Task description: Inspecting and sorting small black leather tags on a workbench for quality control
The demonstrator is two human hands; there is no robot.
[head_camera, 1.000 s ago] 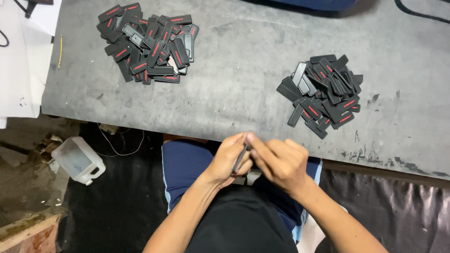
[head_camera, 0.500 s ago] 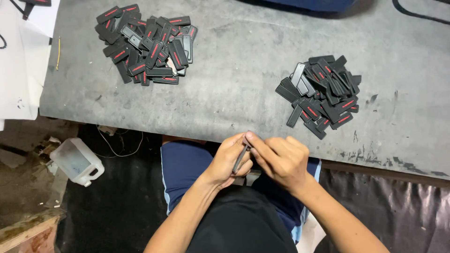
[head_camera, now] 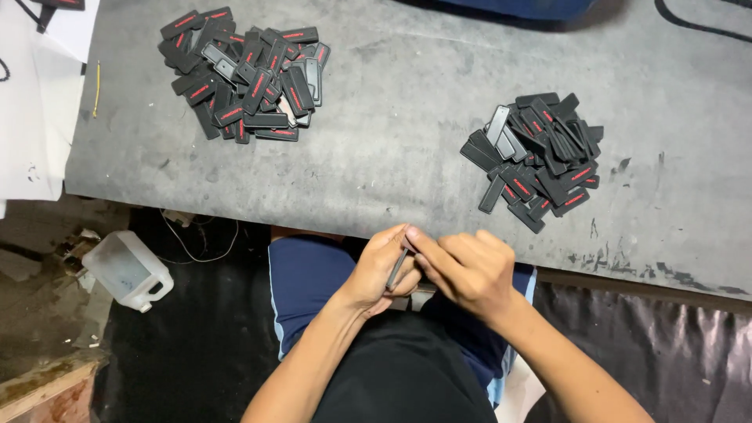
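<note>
Both hands are meeting just below the near edge of the grey worktable (head_camera: 407, 157), over the person's lap. The left hand (head_camera: 378, 270) is curling closed around a slim, dark flat plastic strip (head_camera: 396, 269), holding it nearly upright, while the right hand (head_camera: 468, 269) is pinching the strip's top end with its fingertips (head_camera: 413, 237). Two heaps of black tags with red marks are lying on the table: one at the far left (head_camera: 247, 74), one to the right (head_camera: 540, 157). A translucent plastic jug (head_camera: 128, 270) is sitting on the floor.

Left hand (head_camera: 377, 269) and right hand (head_camera: 466, 270) meet at lap level, fingers curled and pinched together, fingertips touching; both forearms angle inward, bare.
</note>
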